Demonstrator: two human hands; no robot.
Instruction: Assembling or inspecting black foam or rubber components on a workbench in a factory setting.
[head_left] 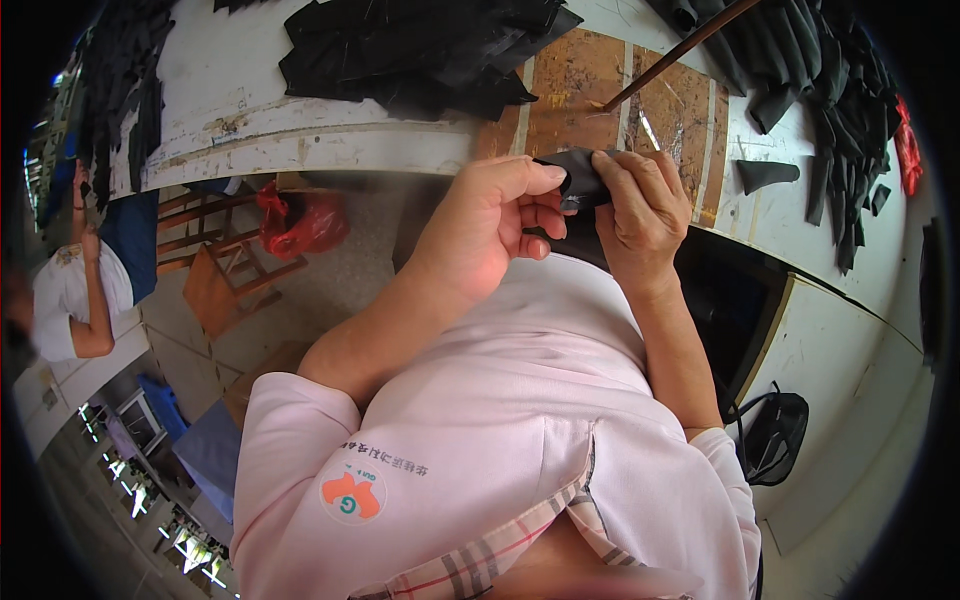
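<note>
A small black fabric piece (577,176) is held between both my hands, close to my chest at the near edge of a white worktable (300,140). My left hand (495,220) pinches its left side with thumb and fingers curled. Fingertips of my right hand (643,210) press on its right side. Part of the piece is hidden behind my fingers.
A heap of black fabric pieces (420,45) lies on the table ahead, and another pile (820,90) at the right. A thin brown rod (680,50) leans over a worn brown patch (585,90). A wooden stool (225,280), a red bag (300,220) and another person (75,290) are at left; a black bag (775,435) hangs lower right.
</note>
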